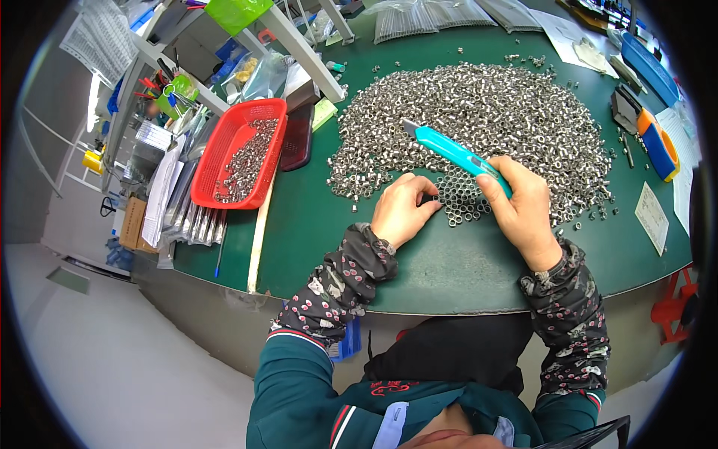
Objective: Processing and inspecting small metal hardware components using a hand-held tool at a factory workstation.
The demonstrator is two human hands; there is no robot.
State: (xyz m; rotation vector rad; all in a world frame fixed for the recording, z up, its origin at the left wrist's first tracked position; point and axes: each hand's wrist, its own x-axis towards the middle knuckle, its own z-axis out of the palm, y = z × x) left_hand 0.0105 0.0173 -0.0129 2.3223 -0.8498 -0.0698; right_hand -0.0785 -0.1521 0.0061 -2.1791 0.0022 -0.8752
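Observation:
My right hand is closed round a teal box cutter, its short blade pointing up and left over a big heap of small metal rings. Below the cutter, a flat patch of rings standing on end is packed close together at the near edge of the heap. My left hand rests at the left side of this patch. Its fingers are curled, with thumb and forefinger brought together beside the rings; whatever is between them is too small to make out.
A red plastic basket with more rings stands at the left, beside a dark tray. Clear plastic bags lie along the back. At the right are an orange and blue tool, a paper card and a blue tray.

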